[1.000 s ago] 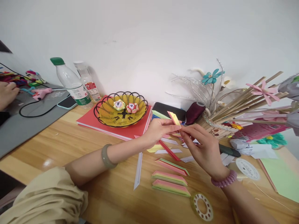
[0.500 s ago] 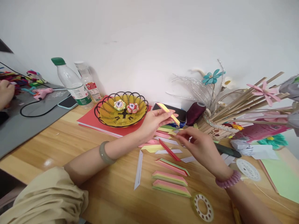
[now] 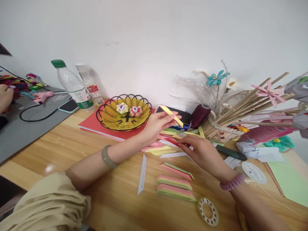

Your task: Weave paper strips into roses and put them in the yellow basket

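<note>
Between the thumb and fingers of my left hand (image 3: pixel 161 123) is a folded yellow paper strip (image 3: pixel 172 116), raised above the table. My right hand (image 3: pixel 201 147) pinches the end of a red paper strip (image 3: pixel 171 141), its tip pointing left. Beneath both hands lies a loose pile of pink, yellow and white paper strips (image 3: pixel 158 150). Nearer to me, folded strips in stacked colours (image 3: pixel 174 183) lie in rows. A single white strip (image 3: pixel 142 175) rests to their left, and a roll of tape (image 3: pixel 208 211) sits at their lower right.
A yellow woven basket (image 3: pixel 110 123) holding two paper flowers stands on red paper (image 3: pixel 90 123). Behind it on the left are two bottles (image 3: pixel 78 94). Craft flowers and sticks (image 3: pixel 240 109) crowd the right side. At far left, another person's hand (image 3: pixel 6 96) shows beside a pink glue gun (image 3: pixel 42 97).
My right hand has taken hold of the red strip and shifted it up off its former place in the pile. My left hand stays nearly still with the yellow strip.
</note>
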Available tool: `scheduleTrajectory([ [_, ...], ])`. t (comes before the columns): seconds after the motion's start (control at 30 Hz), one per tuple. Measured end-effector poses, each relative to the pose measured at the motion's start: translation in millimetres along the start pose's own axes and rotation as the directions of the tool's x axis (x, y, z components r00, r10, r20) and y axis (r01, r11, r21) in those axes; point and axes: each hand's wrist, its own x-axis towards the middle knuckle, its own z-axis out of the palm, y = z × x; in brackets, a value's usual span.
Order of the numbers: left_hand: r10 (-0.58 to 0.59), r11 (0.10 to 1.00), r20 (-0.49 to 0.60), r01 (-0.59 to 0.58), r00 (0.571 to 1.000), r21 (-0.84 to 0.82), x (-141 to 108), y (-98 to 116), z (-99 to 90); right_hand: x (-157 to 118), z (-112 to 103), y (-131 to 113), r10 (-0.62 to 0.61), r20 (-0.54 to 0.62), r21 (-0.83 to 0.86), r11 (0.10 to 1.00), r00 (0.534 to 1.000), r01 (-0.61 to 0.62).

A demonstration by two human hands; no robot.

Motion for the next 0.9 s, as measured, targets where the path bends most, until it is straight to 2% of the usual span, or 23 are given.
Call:
scheduleTrajectory([
  [0.17, -0.002, 1.0, -0.055, 0.002, 0.998, -0.006, 2.2, -2.0, -2.3, -1.8, -22.9, 2.3, 0.005, -0.195, 0.04, 0.999, 0.981, 0.003],
  [0.23, -0.04, 0.999, -0.061, 0.039, 0.997, -0.021, 1.5, -5.0, -2.1, -2.4, -28.6, 3.3, 0.024, -0.263, 0.029, 0.999, 0.965, -0.017],
  [0.3, -0.106, 0.994, -0.031, 0.106, 0.994, -0.022, -1.0, -8.5, -0.3, -2.3, -30.3, 3.3, 0.043, -0.33, 0.021, 0.999, 0.943, -0.038],
  [0.37, -0.188, 0.982, 0.044, 0.187, 0.981, 0.009, -4.9, -11.4, 2.9, -1.6, -28.4, 2.2, 0.046, -0.378, 0.023, 0.999, 0.925, -0.04],
  [0.47, -0.272, 0.962, 0.144, 0.264, 0.952, 0.067, -10.8, -13.0, 8.1, -0.3, -22.5, 0.2, 0.024, -0.387, 0.032, 0.999, 0.922, -0.012],
  [0.57, -0.287, 0.957, 0.179, 0.273, 0.941, 0.103, -13.5, -12.6, 10.7, 0.3, -17.3, -0.1, 0.016, -0.38, 0.037, 0.999, 0.925, -0.002],
  [0.77, -0.272, 0.96, 0.152, 0.257, 0.95, 0.111, -12.2, -13.0, 9.9, -0.8, -14.2, -0.6, 0.095, -0.367, 0.152, 0.988, 0.925, -0.041],
  [0.9, -0.265, 0.963, 0.142, 0.253, 0.954, 0.098, -11.7, -13.5, 10.3, -1.2, -14.2, -3.2, 0.084, -0.385, 0.163, 0.986, 0.919, -0.022],
])
